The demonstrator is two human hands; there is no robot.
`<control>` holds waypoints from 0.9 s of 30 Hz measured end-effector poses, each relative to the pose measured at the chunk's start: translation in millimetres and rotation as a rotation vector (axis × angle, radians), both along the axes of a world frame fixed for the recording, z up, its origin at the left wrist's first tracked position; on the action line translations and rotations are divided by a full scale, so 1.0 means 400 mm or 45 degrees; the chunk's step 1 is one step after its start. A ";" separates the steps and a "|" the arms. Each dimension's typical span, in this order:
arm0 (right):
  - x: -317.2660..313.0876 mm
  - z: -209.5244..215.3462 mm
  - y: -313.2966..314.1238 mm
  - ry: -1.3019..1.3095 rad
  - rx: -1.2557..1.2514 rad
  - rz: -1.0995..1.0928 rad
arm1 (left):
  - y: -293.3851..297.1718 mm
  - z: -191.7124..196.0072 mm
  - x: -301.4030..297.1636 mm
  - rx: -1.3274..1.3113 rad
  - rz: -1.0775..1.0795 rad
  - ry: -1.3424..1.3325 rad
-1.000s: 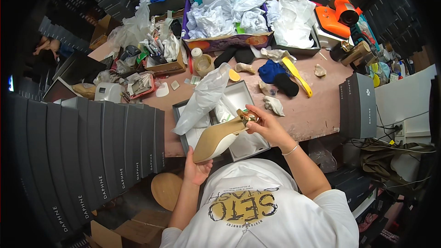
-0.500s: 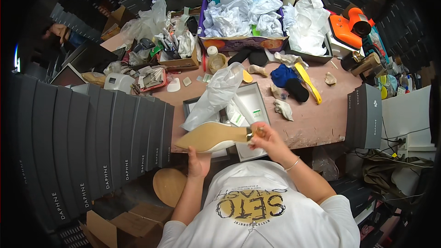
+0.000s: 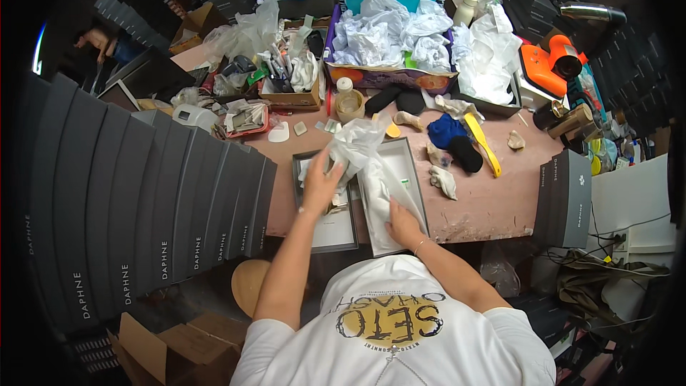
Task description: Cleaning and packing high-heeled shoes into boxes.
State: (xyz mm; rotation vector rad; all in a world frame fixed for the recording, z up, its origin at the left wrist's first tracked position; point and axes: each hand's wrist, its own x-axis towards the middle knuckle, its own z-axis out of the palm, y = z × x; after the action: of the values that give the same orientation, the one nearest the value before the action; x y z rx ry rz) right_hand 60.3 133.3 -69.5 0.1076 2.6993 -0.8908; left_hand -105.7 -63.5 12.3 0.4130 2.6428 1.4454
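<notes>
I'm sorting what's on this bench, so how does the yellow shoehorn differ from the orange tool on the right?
The shoehorn is yellow, long, thin and flat; the orange tool is bulky, with a black round end. The shoehorn lies on the pink table beside a black sock, while the orange tool sits farther back at the right edge, on a white box. Neither is near a hand: both hands are at the open shoebox.

Two bare hands – left hand (image 3: 319,184), right hand (image 3: 401,224); one open shoe box (image 3: 416,184), one lid tray (image 3: 341,237) beside it, one sheet of white tissue paper (image 3: 357,146). One yellow shoehorn (image 3: 483,144), one orange heat gun (image 3: 550,63), one roll of tape (image 3: 349,105), one white bottle (image 3: 344,85); two black pads (image 3: 397,101) – dark boxes stacked at left too many to count.
</notes>
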 end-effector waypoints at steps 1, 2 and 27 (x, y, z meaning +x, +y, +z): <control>-0.025 0.012 0.021 -0.036 -0.105 -0.025 | -0.002 -0.002 0.046 0.030 -0.049 0.006; -0.049 0.028 0.051 -0.075 -0.202 -0.078 | 0.022 0.036 0.097 0.129 -0.031 -0.050; -0.028 0.508 -0.103 -0.198 -1.132 0.049 | -0.022 0.000 0.295 1.691 0.343 -1.124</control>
State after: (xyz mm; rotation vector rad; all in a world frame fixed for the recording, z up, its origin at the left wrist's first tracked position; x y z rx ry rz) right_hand 49.2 92.0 133.7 -0.0667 1.9328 -1.8644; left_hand 12.4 -72.2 12.3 -0.4605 0.8582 2.4720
